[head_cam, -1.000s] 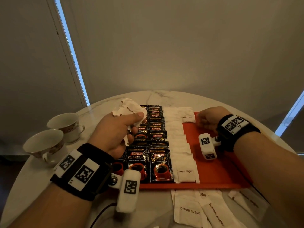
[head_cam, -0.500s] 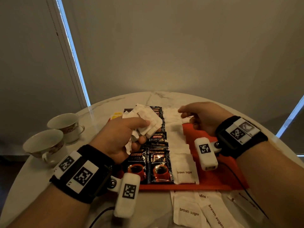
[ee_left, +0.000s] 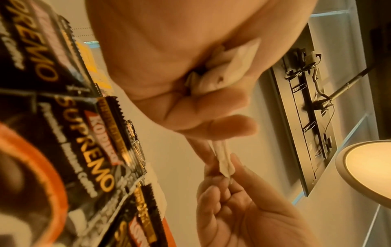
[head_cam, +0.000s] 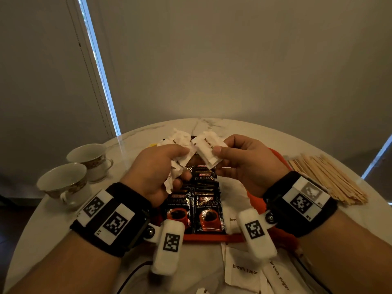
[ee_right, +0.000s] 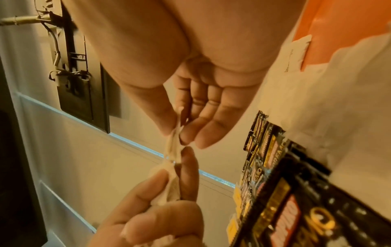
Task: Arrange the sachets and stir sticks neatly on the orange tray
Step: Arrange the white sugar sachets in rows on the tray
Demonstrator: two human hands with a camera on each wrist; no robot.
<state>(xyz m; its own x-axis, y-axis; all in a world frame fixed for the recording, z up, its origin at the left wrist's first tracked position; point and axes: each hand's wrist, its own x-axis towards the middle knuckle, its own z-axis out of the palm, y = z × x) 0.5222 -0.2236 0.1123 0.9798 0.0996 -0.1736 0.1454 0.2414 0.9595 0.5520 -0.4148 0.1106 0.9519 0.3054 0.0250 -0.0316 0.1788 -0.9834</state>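
My left hand [head_cam: 180,159] grips a crumpled bunch of white brown-sugar sachets [head_cam: 179,139] above the orange tray [head_cam: 212,237]. Close beside it, my right hand [head_cam: 218,161] pinches one white sachet [head_cam: 206,150] between thumb and fingers. In the right wrist view that sachet [ee_right: 174,147] still touches the bunch [ee_right: 171,188]. Black coffee sachets [head_cam: 206,211] lie in two rows on the tray. A row of white sachets [head_cam: 233,196] beside them is mostly hidden by my right wrist. Wooden stir sticks [head_cam: 326,181] lie in a pile on the table to the right of the tray.
Two teacups [head_cam: 89,160] [head_cam: 63,185] stand at the left of the round marble table [head_cam: 212,124]. Loose brown-sugar sachets [head_cam: 244,270] lie in front of the tray near the table's edge. A yellow sachet [head_cam: 153,144] peeks out behind my left hand.
My right hand left the far end of the white row, rose and moved left to the bunch, and now pinches one sachet from it. My left hand lifted the bunch slightly.
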